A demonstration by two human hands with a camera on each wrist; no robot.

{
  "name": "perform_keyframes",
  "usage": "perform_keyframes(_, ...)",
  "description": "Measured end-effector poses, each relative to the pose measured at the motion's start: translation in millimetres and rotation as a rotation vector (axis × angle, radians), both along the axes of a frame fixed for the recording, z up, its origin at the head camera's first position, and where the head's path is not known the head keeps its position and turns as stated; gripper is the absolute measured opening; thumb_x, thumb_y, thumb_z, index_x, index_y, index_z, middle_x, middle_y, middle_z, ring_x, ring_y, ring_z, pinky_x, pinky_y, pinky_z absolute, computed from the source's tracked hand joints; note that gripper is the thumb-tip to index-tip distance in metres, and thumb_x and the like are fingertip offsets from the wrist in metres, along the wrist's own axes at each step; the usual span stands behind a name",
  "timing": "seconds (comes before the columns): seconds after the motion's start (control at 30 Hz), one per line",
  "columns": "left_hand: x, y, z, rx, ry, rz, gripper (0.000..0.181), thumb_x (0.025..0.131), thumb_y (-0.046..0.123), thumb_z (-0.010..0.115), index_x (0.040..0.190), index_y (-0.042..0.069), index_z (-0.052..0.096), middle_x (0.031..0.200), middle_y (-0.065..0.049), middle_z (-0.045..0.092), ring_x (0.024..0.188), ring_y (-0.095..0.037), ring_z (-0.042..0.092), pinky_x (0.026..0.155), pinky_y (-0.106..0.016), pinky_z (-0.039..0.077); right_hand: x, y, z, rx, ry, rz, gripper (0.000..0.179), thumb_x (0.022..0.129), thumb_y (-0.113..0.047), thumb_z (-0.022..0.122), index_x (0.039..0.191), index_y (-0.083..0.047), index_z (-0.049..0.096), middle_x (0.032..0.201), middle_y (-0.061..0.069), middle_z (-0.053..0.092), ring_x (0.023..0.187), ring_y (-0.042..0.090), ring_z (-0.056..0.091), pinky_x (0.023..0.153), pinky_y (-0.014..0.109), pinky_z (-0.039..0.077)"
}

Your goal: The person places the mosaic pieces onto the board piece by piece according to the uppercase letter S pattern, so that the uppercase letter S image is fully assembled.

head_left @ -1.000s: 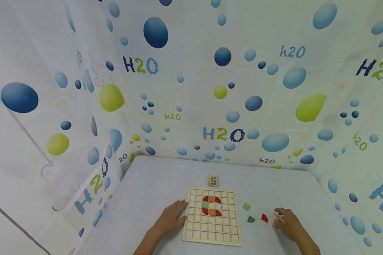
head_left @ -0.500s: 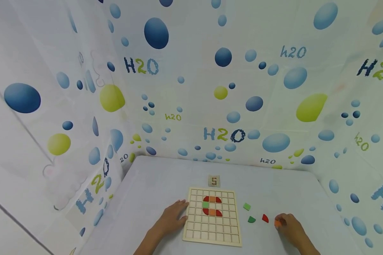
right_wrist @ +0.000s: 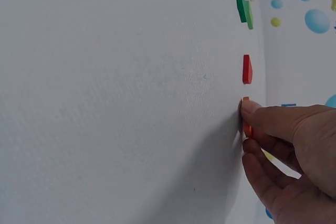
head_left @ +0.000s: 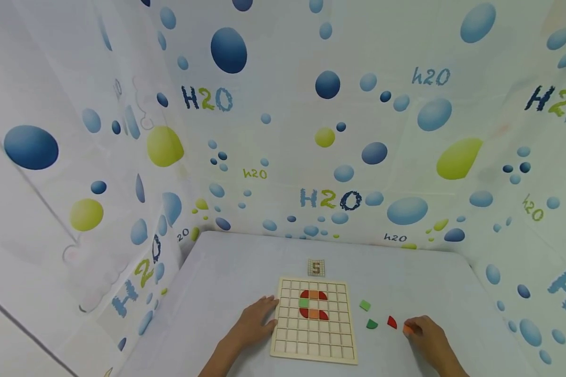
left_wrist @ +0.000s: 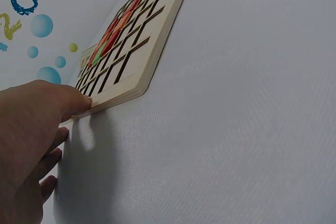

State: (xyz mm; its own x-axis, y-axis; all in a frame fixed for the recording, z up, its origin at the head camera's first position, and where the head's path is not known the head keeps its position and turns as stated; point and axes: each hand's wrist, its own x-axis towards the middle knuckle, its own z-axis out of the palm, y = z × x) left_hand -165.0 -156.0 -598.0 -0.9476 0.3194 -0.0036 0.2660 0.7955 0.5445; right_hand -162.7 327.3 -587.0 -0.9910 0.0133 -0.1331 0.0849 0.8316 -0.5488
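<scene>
A wooden grid board [head_left: 313, 351] lies on the table, with red, orange and green tiles [head_left: 313, 313] forming a partial curved figure in it. My left hand [head_left: 254, 322] rests against the board's left edge, its thumb [left_wrist: 73, 100] touching the rim and the other fingers extended. On the right, my right hand [head_left: 426, 337] pinches an orange tile [right_wrist: 247, 124] between thumb and fingers, low at the table surface. Whether the tile is lifted I cannot tell. Just left of it lies a red quarter-round tile [head_left: 392, 322].
Between the board and the red tile lie a dark green quarter-round tile [head_left: 371, 324] and a light green square tile [head_left: 365, 305]. Behind the board sits a small pattern card [head_left: 316, 267] marked with an S-like figure. Printed curtains [head_left: 283, 131] enclose the white table.
My right hand has closed its fingers on the orange tile, then shifted slightly left with it. The left hand keeps its place at the board.
</scene>
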Motion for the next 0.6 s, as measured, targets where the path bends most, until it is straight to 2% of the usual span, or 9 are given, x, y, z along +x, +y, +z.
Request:
perform_keyframes(0.3,0.1,-0.3,-2.3,-0.003,0.012,-0.001,0.055,0.101,0.027,0.069,0.151,0.01,0.056,0.158,-0.015,0.054,0.149,-0.042,0.046,0.119,-0.065,0.04,1.2,-8,4.9,0.009,0.007,0.004,0.023,0.094,-0.01,0.079,0.11,0.006,0.072,0.102,0.009,0.066,0.093,0.023,0.064,0.091,0.051,0.061)
perform_keyframes(0.5,0.0,-0.5,-2.0,-0.001,0.016,-0.004,0.055,0.101,0.027,0.069,0.151,0.009,0.056,0.158,-0.015,0.054,0.149,-0.042,0.046,0.119,-0.064,0.04,-1.1,-11,2.1,-0.003,0.042,0.023,0.021,0.095,-0.009,0.077,0.112,0.003,0.073,0.105,0.008,0.066,0.097,0.023,0.066,0.09,0.047,0.061)
perform_keyframes(0.6,-0.7,-0.8,-2.9,0.004,0.016,-0.004,0.055,0.101,0.028,0.069,0.151,0.009,0.056,0.158,-0.016,0.054,0.149,-0.042,0.046,0.12,-0.065,0.04,-4.4,-15,-0.1,-0.005,0.054,0.024,0.022,0.095,-0.009,0.077,0.114,0.002,0.072,0.106,0.008,0.066,0.1,0.024,0.066,0.094,0.05,0.06)
